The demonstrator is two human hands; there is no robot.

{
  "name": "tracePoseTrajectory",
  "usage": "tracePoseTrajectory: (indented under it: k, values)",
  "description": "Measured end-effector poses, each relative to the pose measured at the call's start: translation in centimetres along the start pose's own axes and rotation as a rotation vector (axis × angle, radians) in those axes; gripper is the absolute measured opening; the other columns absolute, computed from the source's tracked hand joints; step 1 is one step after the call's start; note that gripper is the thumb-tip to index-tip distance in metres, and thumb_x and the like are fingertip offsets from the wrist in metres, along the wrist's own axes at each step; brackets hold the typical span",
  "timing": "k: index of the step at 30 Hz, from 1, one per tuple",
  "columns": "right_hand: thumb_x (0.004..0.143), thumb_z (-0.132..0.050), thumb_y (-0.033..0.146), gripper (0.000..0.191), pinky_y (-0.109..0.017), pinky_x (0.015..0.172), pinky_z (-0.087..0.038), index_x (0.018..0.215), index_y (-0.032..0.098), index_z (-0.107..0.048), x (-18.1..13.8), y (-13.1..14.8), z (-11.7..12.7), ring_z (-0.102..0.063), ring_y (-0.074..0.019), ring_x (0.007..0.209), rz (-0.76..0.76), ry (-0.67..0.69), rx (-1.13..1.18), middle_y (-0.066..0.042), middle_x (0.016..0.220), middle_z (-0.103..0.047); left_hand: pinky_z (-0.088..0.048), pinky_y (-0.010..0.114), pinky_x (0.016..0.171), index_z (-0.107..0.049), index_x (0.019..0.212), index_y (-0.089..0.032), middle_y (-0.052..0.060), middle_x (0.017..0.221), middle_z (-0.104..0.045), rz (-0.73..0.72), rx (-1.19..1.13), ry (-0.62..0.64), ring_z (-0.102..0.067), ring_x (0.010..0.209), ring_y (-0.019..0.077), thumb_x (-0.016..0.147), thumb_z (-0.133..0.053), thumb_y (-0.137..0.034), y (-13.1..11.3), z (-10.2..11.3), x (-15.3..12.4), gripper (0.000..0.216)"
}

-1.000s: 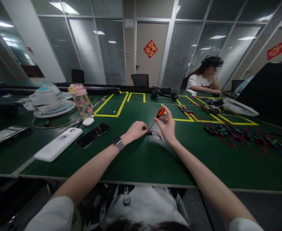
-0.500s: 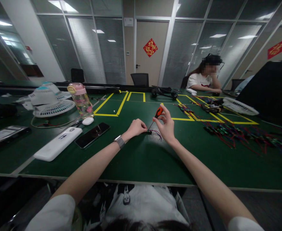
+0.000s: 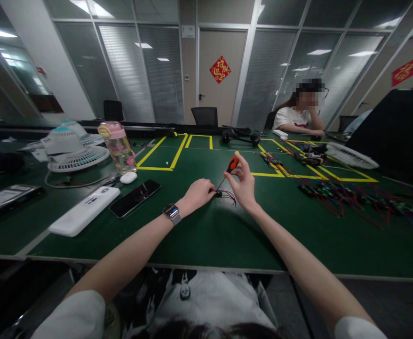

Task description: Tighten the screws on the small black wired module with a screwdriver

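My right hand (image 3: pixel 244 186) is closed around an orange-and-black screwdriver (image 3: pixel 232 164), held at a slant. The tool's thin shaft points down and left to a small black connector block (image 3: pixel 218 194) on the green table. Thin red and dark wires (image 3: pixel 232 197) run from the block's right side below my right hand. At its left edge, the fingertips of my left hand (image 3: pixel 200 192) are pinched together. Whatever lies between those fingertips is too small to make out. A watch (image 3: pixel 171 213) sits on my left wrist.
On the left are a phone (image 3: pixel 136 197), a white power bank (image 3: pixel 85 211), a white earbud case (image 3: pixel 128 177), a bottle (image 3: pixel 117 148) and a fan (image 3: pixel 77 159). Wired circuit boards (image 3: pixel 354 195) spread over the right side. A person (image 3: pixel 298 115) sits across the table.
My left wrist has rolled, so the watch face now shows, and that forearm has shifted slightly left. The right hand and screwdriver look almost unmoved.
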State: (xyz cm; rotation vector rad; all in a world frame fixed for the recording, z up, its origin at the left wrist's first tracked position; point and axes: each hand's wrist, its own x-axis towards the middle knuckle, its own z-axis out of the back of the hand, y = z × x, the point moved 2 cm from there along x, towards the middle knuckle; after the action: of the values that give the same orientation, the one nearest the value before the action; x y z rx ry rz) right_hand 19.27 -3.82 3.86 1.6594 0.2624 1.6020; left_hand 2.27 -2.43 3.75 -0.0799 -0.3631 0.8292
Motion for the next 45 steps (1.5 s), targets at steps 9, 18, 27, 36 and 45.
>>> tracePoseTrajectory:
  k: [9, 18, 27, 36, 45]
  values:
    - [0.094, -0.054, 0.017, 0.063, -0.041, 0.095, -0.054, 0.155, 0.026, -0.042, 1.3, -0.4, 1.4, -0.068, -0.0219, 0.098, 0.052, 0.064, -0.151, -0.01, 0.118, -0.071, -0.055, 0.028, 0.08, -0.084, 0.091, -0.015, 0.008, 0.092, -0.081, 0.224, -0.408, 0.022, -0.073, 0.083, 0.0197, 0.088, -0.076, -0.018, 0.9, 0.3, 0.3, 0.009]
    - [0.087, -0.047, -0.002, 0.049, -0.035, 0.098, -0.048, 0.127, 0.012, -0.072, 0.7, -3.4, 1.2, -0.064, -0.0267, 0.11, -0.096, 0.666, -0.709, -0.015, 0.119, -0.075, -0.054, 0.028, 0.08, -0.083, 0.087, -0.015, 0.008, 0.091, -0.081, 0.249, -0.42, -0.01, -0.074, 0.083, 0.0201, 0.088, -0.073, -0.019, 0.8, 0.2, 0.2, 0.011]
    - [0.091, -0.05, 0.003, 0.045, -0.034, 0.096, -0.048, 0.128, 0.015, -0.074, 0.6, -3.6, 1.4, -0.064, -0.0278, 0.11, -0.135, 0.757, -0.824, -0.016, 0.113, -0.073, -0.054, 0.027, 0.076, -0.083, 0.09, -0.015, 0.007, 0.09, -0.08, 0.23, -0.389, -0.049, -0.073, 0.081, 0.0193, 0.088, -0.071, -0.018, 0.9, 0.1, 0.3, 0.013]
    - [0.095, -0.059, 0.015, 0.025, -0.034, 0.088, -0.051, 0.11, 0.016, -0.079, 0.7, -1.8, 0.8, -0.066, -0.023, 0.096, 0.033, 0.644, -0.589, -0.012, 0.102, -0.071, -0.055, 0.027, 0.08, -0.083, 0.089, -0.016, 0.008, 0.09, -0.08, 0.304, -0.293, 0.014, -0.074, 0.085, 0.0201, 0.088, -0.07, -0.017, 2.1, -0.3, 1.6, 0.013]
    - [0.086, -0.073, 0.014, 0.02, -0.032, 0.084, -0.052, 0.104, 0.017, -0.08, -0.1, -0.5, 0.0, -0.068, -0.0213, 0.091, -0.019, 0.848, -0.559, -0.01, 0.103, -0.07, -0.054, 0.027, 0.078, -0.083, 0.088, -0.017, 0.006, 0.089, -0.08, 0.161, -0.466, 0.002, -0.072, 0.083, 0.0193, 0.086, -0.074, -0.026, 2.9, 1.2, 0.7, 0.013]
